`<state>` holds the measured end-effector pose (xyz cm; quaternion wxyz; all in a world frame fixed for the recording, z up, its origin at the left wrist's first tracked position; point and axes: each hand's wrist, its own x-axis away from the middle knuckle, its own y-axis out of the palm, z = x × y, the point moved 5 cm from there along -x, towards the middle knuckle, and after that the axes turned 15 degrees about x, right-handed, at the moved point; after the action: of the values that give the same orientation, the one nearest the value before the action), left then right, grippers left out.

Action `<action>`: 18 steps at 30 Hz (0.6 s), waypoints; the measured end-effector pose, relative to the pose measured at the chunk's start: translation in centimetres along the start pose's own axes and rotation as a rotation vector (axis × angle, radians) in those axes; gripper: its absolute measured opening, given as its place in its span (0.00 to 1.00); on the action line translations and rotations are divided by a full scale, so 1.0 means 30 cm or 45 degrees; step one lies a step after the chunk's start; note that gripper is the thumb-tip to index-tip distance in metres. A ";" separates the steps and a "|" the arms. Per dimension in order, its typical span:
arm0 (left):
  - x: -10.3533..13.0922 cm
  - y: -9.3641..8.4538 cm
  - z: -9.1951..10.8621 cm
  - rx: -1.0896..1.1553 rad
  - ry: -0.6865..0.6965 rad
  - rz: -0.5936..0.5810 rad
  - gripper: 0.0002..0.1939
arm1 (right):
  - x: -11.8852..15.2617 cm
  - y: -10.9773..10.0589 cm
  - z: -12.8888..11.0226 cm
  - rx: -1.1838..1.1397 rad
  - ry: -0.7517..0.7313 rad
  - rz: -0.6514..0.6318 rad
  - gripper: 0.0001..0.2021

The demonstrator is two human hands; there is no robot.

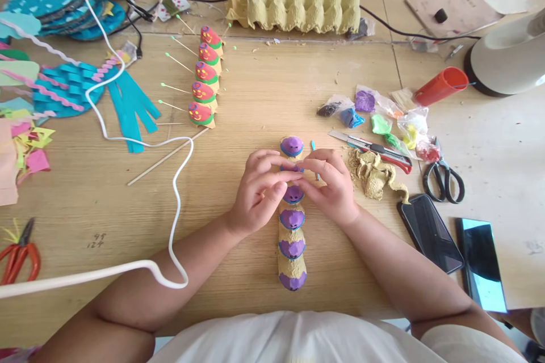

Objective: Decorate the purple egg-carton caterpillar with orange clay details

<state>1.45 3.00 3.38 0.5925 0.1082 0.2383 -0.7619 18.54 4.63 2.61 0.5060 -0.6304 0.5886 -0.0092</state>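
A strip cut from an egg carton lies lengthwise in front of me, its several cups capped with purple clay edged in blue, with small dark marks on some. Over its second cup from the far end, the fingertips of my left hand and my right hand come together. The fingers of both hands are bent inward, closed around a small spot. What lies between them is hidden, and I cannot tell whether they touch the cup. Beside my right fingers is a thin blue clay tool, partly covered.
Finished-looking red-faced carton caterpillar with pins stands back left. A white cable crosses the left side. On the right are clay bags, a utility knife, scissors, carton scraps and phones. Egg trays sit behind.
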 end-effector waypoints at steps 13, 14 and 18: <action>0.012 -0.002 -0.005 0.073 0.001 -0.010 0.26 | 0.002 -0.031 -0.009 -0.045 -0.025 0.049 0.11; 0.012 -0.003 -0.006 0.085 -0.002 -0.001 0.26 | 0.002 -0.032 -0.009 -0.062 -0.029 0.050 0.10; 0.012 -0.017 -0.019 0.091 -0.024 0.163 0.23 | -0.004 -0.032 0.013 -0.185 0.079 0.104 0.06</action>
<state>0.81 3.07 2.85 0.6381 0.1372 0.1978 -0.7313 19.44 4.76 3.11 0.4404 -0.6404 0.6283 0.0348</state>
